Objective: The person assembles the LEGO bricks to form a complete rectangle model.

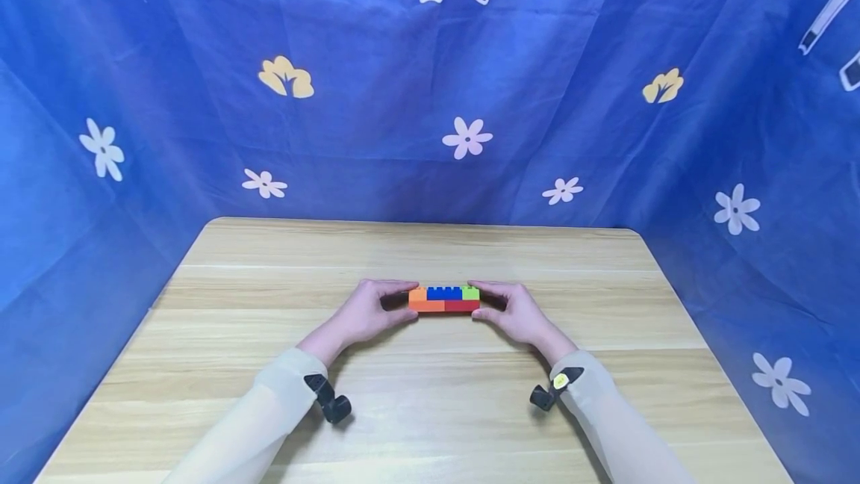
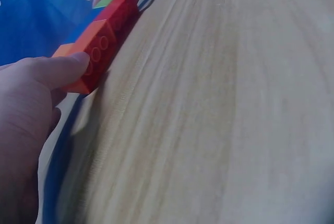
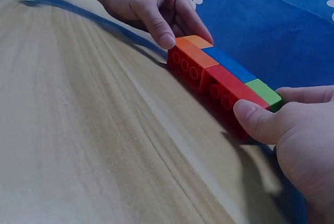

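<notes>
A short bar of joined toy building bricks lies on its side between the two hands. Its near row has an orange brick (image 1: 426,306) and a red brick (image 1: 462,306), their hollow undersides facing the person. Behind them run a small orange brick (image 3: 199,40), a blue brick (image 1: 445,293) with studs pointing away, and a light green brick (image 1: 471,293). The left hand (image 1: 366,312) pinches the orange end between thumb and fingers. At the opposite end, the right hand (image 1: 520,312) pinches the red and green bricks. Whether the bar touches the table cannot be told.
A light wood-grain table (image 1: 443,409) with rounded far corners lies under the hands. Blue cloth (image 1: 376,133) printed with flowers and animal legs hangs behind and along both sides. Black wrist devices (image 1: 329,398) sit on the pale sleeves (image 1: 235,432).
</notes>
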Tool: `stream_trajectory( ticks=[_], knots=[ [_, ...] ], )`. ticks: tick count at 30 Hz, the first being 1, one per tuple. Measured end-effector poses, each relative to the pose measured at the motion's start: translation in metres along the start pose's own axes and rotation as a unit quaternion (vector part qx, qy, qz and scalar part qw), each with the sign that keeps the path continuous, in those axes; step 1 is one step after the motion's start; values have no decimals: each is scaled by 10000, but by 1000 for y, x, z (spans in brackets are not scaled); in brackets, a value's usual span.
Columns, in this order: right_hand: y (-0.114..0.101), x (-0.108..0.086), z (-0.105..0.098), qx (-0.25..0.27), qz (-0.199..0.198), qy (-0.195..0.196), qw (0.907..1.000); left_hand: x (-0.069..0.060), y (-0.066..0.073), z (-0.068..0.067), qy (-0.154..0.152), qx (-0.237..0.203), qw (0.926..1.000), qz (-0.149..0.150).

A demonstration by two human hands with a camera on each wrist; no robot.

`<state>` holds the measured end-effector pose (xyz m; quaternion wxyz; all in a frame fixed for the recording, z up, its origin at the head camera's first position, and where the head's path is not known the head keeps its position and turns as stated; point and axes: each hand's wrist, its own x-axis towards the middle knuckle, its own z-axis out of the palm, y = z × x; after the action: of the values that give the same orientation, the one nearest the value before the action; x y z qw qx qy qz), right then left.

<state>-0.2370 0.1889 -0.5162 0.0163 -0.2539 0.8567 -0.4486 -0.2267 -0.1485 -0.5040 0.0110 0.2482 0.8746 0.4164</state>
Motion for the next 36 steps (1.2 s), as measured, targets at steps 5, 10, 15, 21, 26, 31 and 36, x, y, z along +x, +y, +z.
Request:
stream_trajectory(
  ticks=[5,10,15,21,26,31,36],
  knots=[
    [0,3,-2,-63,95,-68,9999,2,0,-2,-132,-135,9997,-154],
    [1,6,-3,-61,137,-125,9998,4,1,-4,-209,-201,9991,-312],
    [2,8,-4,17,213,-173,9996,7,0,-5,-260,-230,9990,-277],
    [1,12,-6,59,371,-294,9989,10,0,-7,-388,-374,9975,-449],
    [1,15,-7,-2,427,-357,9984,12,0,-9,-501,-387,9963,-575],
    [1,17,-7,-13,499,-381,9980,14,-1,-9,-557,-344,9961,-588],
    [0,18,-6,-2,535,-389,9978,17,-3,-10,-564,-281,9961,-616]
  ],
)
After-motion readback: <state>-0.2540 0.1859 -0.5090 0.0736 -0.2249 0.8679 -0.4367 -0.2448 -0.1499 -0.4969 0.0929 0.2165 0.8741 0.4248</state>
